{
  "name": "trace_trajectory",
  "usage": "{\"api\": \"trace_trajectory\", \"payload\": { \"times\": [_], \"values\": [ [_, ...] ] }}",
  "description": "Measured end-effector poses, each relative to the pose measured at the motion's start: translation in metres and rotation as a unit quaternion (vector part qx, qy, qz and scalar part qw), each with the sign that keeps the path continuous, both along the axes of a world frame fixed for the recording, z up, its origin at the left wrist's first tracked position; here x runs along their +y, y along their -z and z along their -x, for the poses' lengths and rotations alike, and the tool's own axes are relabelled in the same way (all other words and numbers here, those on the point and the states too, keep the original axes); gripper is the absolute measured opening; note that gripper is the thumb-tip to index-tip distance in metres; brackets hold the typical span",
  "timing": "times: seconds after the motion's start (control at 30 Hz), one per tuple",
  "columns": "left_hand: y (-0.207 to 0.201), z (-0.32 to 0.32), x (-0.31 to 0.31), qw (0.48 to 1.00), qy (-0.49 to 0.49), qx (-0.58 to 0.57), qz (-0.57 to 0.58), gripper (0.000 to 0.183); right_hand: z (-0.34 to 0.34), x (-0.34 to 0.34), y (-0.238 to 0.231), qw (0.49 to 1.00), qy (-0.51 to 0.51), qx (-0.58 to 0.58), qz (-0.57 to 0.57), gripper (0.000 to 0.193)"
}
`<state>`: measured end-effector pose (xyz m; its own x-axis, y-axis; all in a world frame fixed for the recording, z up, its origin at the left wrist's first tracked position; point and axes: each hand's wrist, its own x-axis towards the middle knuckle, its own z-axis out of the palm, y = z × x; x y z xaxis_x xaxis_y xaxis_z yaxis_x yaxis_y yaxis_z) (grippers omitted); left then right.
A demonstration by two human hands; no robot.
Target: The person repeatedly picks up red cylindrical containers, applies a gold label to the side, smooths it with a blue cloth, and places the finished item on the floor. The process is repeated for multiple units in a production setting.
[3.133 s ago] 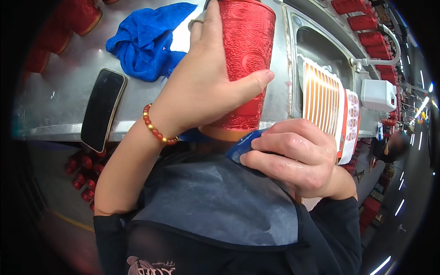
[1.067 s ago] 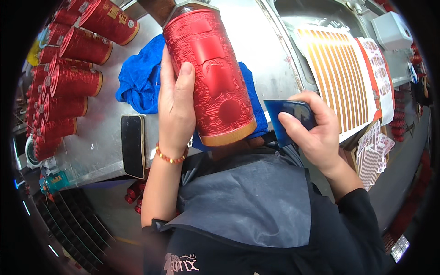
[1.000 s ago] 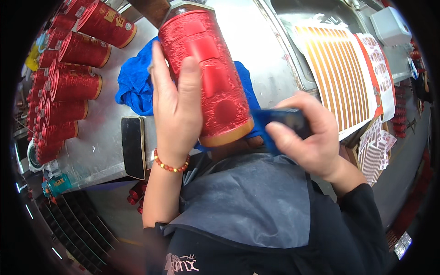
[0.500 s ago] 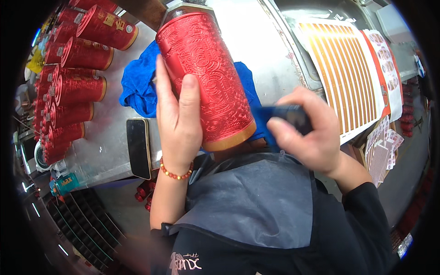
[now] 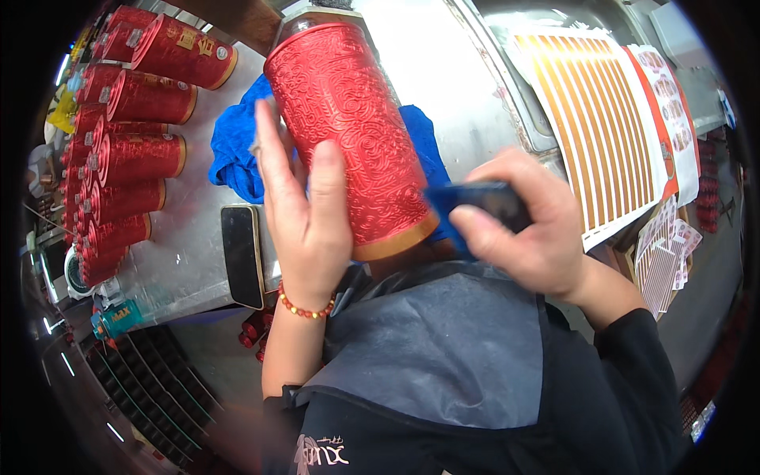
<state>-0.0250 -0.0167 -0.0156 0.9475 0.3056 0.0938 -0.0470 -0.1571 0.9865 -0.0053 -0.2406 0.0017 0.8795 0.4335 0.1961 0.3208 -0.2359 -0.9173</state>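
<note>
A red embossed canister lies tilted in front of me, a gold band around its near end. Its far end meets a dark, metal-edged fitting. My left hand rests along the canister's left side, fingers stretched and thumb apart. In my right hand is a flat scraper with a dark grip and a blue edge, pinched between thumb and fingers. The blue edge is at the canister's right side, just above the gold band; motion blur hides whether it touches. A blue cloth is bunched beneath and behind the canister.
Several red canisters stand in rows on the metal table at left. A phone lies by my left wrist. Right of the canister is a sheet of gold strips, with sticker sheets beyond. A black ridged tray sits lower left.
The canister has turned slightly, its embossed pattern shifting under my left hand. My right hand has brought the scraper a little left, closer to the gold band.
</note>
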Motion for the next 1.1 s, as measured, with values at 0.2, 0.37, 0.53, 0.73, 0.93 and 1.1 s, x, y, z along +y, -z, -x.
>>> {"api": "trace_trajectory", "payload": {
  "times": [0.2,0.37,0.53,0.73,0.93,1.1],
  "values": [
    [-0.001,-0.005,0.0,0.992,0.074,-0.015,-0.106,0.086,0.003,0.008,0.011,0.999,-0.022,0.026,0.008,0.02],
    [0.028,0.005,0.022,0.977,0.107,-0.049,0.18,0.072,0.0,-0.003,0.034,0.999,0.006,0.019,0.033,0.018],
    [0.003,0.01,0.007,0.991,0.036,-0.015,-0.125,0.073,0.004,0.003,-0.004,1.0,-0.018,0.017,0.002,0.018],
    [0.004,0.007,0.005,0.992,0.112,0.017,0.06,0.078,-0.005,-0.006,0.025,0.999,-0.006,-0.005,0.05,0.02],
    [0.019,0.015,0.019,0.994,0.098,-0.046,0.024,0.067,-0.009,-0.016,0.01,0.997,-0.007,-0.068,0.025,0.024],
    [0.017,0.004,0.024,0.951,0.091,-0.153,-0.253,0.062,-0.008,0.006,-0.005,0.955,-0.138,-0.261,0.039,0.026]
  ]
}}
